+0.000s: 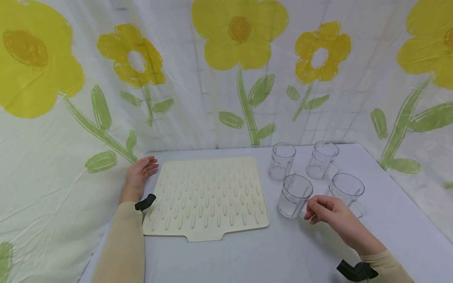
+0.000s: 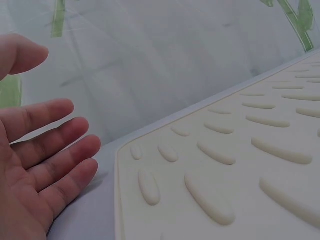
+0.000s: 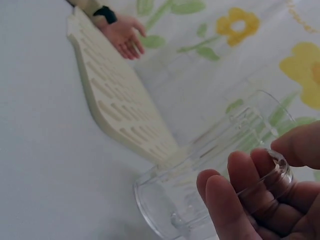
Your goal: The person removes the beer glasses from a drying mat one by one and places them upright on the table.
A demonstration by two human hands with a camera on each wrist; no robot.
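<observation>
A clear glass mug (image 1: 291, 202) stands at the front left of a group of several clear mugs. My right hand (image 1: 330, 212) is at its handle, the fingers curled round it with the thumb on top, as the right wrist view shows at the handle (image 3: 286, 172). To the left lies a cream drying mat (image 1: 209, 196) with raised oblong ridges and a tab at its front edge. Beside the mat's left edge, my left hand (image 1: 139, 175) rests on the table with palm turned toward the mat, its fingers relaxed and holding nothing.
Behind the gripped mug stand a back left mug (image 1: 282, 163) and a back right mug (image 1: 320, 163). Another mug (image 1: 347, 188) is close to its right, partly hidden by my right hand. A flowered curtain (image 1: 184, 118) hangs along the far edge of the white table (image 1: 255, 255).
</observation>
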